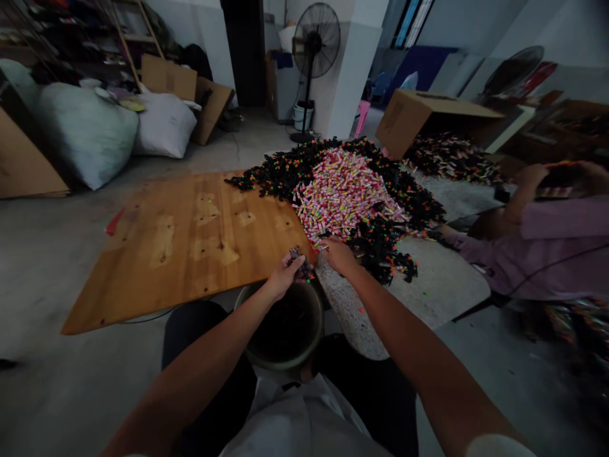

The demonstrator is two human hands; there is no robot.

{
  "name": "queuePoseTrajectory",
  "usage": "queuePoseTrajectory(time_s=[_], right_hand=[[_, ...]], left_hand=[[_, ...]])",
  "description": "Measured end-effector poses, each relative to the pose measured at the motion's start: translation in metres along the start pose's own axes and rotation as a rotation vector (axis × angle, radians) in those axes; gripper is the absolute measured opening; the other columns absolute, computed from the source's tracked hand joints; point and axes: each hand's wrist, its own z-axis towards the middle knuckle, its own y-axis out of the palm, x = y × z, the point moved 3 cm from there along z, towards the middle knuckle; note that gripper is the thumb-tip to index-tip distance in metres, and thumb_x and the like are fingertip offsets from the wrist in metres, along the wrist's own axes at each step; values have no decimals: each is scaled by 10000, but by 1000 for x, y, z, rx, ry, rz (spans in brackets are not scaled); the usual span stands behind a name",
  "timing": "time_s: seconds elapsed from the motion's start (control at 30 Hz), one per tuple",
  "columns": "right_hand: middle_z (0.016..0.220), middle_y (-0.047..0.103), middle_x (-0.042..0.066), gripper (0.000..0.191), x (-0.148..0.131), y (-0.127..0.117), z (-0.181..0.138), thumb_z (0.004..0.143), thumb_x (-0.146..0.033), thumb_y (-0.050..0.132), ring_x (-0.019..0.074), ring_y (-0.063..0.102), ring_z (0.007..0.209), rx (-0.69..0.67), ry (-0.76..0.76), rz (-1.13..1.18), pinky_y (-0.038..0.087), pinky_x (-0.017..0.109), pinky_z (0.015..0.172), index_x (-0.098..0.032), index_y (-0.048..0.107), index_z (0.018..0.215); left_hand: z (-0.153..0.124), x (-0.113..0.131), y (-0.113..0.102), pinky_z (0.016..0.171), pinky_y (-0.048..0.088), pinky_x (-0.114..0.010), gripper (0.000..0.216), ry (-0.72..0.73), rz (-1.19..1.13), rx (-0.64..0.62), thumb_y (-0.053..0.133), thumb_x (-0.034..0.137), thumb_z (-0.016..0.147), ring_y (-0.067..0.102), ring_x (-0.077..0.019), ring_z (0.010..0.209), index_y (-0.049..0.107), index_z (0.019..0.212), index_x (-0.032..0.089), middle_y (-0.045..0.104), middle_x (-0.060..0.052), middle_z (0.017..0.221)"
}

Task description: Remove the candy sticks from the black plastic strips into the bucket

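Observation:
My left hand (283, 277) is closed around a few small black plastic pieces (301, 265) with green and orange tips. It hovers over the rim of a round bucket (314, 343) between my knees. My right hand (339, 255) pinches at the near edge of a heap of small pink-and-white tubes (345, 190). Something small and pale shows at its fingertips, too small to name. Around the tubes spreads a pile of black plastic pieces (280, 170) with orange and green tips. The bucket's dark contents cannot be made out.
A wooden board (185, 235) lies to the left, against a speckled grey tabletop (442, 273). At right sits another person (561, 247), one hand at the pile's edge. Beyond are a tipped cardboard box (404, 120), a standing fan (314, 44) and stuffed sacks (88, 130).

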Motion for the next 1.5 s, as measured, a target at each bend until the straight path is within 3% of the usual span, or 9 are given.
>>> queuePoseTrajectory(time_s=[0.1, 0.23, 0.43, 0.57, 0.7, 0.83, 0.97, 1.3, 1.5], right_hand=[[1253, 644, 140, 339, -9, 5, 10, 948, -189, 517, 236, 606, 1108, -98, -5, -214, 443, 304, 976, -168, 659, 1255], [1289, 606, 166, 372, -15, 6, 6, 970, -215, 498, 253, 598, 1142, -133, 15, -307, 454, 311, 960, -146, 594, 1322], [1277, 622, 168, 283, -11, 2, 1, 985, -293, 512, 255, 621, 1147, -132, 70, -303, 469, 298, 941, -162, 681, 1170], [1128, 691, 134, 236, -12, -1, -8, 931, -306, 599, 229, 651, 1047, -43, 172, -74, 487, 288, 874, -160, 689, 1093], [874, 702, 36, 254, -26, -14, -28, 926, -362, 554, 165, 633, 782, 93, 101, 492, 504, 269, 723, -179, 675, 1055], [708, 641, -15, 313, -41, -33, -48, 864, -448, 626, 123, 529, 573, 61, 26, 814, 451, 245, 560, -189, 696, 1025], [622, 579, -42, 365, -49, -41, -58, 807, -478, 700, 103, 470, 503, 11, 46, 988, 404, 239, 483, -170, 709, 1001], [614, 586, -37, 371, -50, -35, -67, 802, -512, 733, 101, 494, 513, -3, 13, 1063, 424, 240, 501, -178, 737, 965], [695, 651, -3, 303, -52, -43, -73, 835, -443, 695, 96, 506, 505, -14, -49, 875, 420, 240, 505, -165, 746, 946]], left_hand=[[-5, 7, -3, 525, 494, -213, 557, 3, 51, 4, 734, 647, 762, 647, -120, 607, 543, 985, 174, 717, -22, 796], [-8, 13, -5, 523, 492, -215, 555, 26, 102, 0, 749, 627, 748, 666, -133, 645, 552, 993, 170, 728, -38, 844], [-8, 13, -1, 586, 509, -244, 523, 81, 112, -6, 767, 585, 734, 638, -120, 621, 551, 954, 164, 703, -18, 785], [-8, 14, 2, 579, 497, -240, 484, 128, 135, -25, 736, 563, 765, 606, -103, 578, 526, 948, 168, 664, 6, 723], [-11, 19, 5, 500, 454, -208, 412, 118, 177, -73, 690, 501, 807, 605, -98, 523, 489, 972, 182, 640, 23, 713], [-17, 27, 11, 398, 356, -182, 392, 115, 371, -181, 626, 534, 868, 506, -65, 386, 510, 1002, 184, 601, 52, 677], [-23, 35, 16, 447, 381, -184, 443, 192, 588, -246, 581, 589, 902, 527, -81, 445, 597, 937, 148, 548, 48, 584], [-35, 52, 22, 570, 430, -214, 353, 275, 870, -356, 550, 442, 965, 558, -103, 552, 714, 1072, 148, 637, 20, 694], [-35, 56, 19, 734, 469, -225, 308, 358, 951, -373, 612, 420, 933, 627, -145, 774, 739, 1043, 163, 720, -9, 851]])
